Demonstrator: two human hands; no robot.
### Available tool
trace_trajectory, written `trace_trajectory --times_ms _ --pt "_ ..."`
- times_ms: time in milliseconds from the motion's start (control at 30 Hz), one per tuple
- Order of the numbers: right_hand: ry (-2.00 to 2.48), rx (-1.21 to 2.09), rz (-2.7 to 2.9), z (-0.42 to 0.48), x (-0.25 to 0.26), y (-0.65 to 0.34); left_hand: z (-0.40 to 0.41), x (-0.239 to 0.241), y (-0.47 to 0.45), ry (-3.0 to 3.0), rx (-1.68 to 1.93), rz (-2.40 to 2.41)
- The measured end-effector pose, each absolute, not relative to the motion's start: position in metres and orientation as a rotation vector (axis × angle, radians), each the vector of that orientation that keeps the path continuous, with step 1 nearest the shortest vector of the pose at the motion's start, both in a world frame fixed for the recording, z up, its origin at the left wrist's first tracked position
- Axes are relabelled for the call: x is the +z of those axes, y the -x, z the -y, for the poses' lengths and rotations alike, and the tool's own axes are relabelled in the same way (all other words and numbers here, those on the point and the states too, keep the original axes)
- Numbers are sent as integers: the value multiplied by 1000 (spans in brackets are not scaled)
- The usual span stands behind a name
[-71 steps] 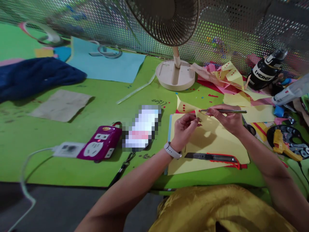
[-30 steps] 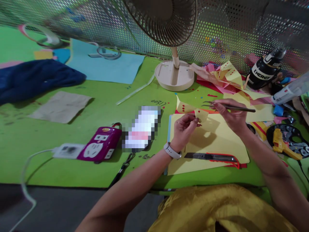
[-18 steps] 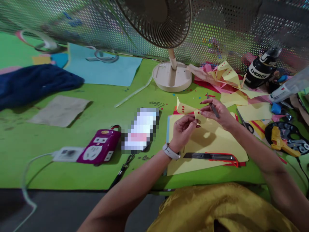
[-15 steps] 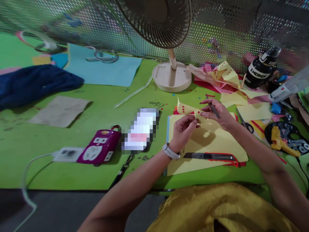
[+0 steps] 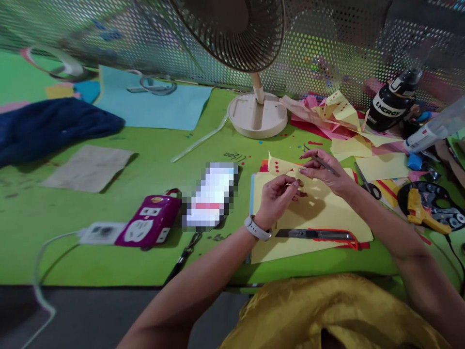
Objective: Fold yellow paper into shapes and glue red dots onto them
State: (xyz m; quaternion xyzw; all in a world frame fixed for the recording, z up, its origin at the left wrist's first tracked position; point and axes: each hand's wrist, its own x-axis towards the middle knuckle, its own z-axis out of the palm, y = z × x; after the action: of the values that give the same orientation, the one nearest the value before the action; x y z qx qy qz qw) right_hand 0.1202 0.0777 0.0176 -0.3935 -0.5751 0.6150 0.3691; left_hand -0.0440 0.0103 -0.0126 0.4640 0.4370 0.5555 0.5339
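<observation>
My left hand [image 5: 278,196] pinches a small piece of yellow paper [image 5: 298,173] above a stack of yellow sheets [image 5: 327,213]. My right hand [image 5: 325,170] holds thin metal tweezers [image 5: 321,162] and also touches the small paper with its fingertips. A yellow scrap with red dots [image 5: 278,166] lies just beyond the hands. A utility knife with a red handle [image 5: 316,235] rests on the sheets near me.
A desk fan's base [image 5: 257,115] stands behind the hands. A pixelated phone [image 5: 210,196], a magenta power strip [image 5: 148,225], scissors [image 5: 368,182], a yellow glue gun [image 5: 421,213], a black bottle [image 5: 394,102] and paper scraps [image 5: 337,114] lie on the green table [image 5: 109,252].
My right hand turned the tweezers from pointing sideways to lying along the hand and brought its fingertips onto the small paper. The left hand lowered slightly with the paper.
</observation>
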Motion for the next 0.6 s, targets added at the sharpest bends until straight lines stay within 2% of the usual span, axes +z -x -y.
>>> trace_trajectory --times_ms 433,600 --pt "1013 1561 1497 -77 20 -121 -11 -13 44 -1104 1322 -1042" --pt "1027 1286 1466 -87 15 -126 -15 -13 44 -1062 1365 -1042"
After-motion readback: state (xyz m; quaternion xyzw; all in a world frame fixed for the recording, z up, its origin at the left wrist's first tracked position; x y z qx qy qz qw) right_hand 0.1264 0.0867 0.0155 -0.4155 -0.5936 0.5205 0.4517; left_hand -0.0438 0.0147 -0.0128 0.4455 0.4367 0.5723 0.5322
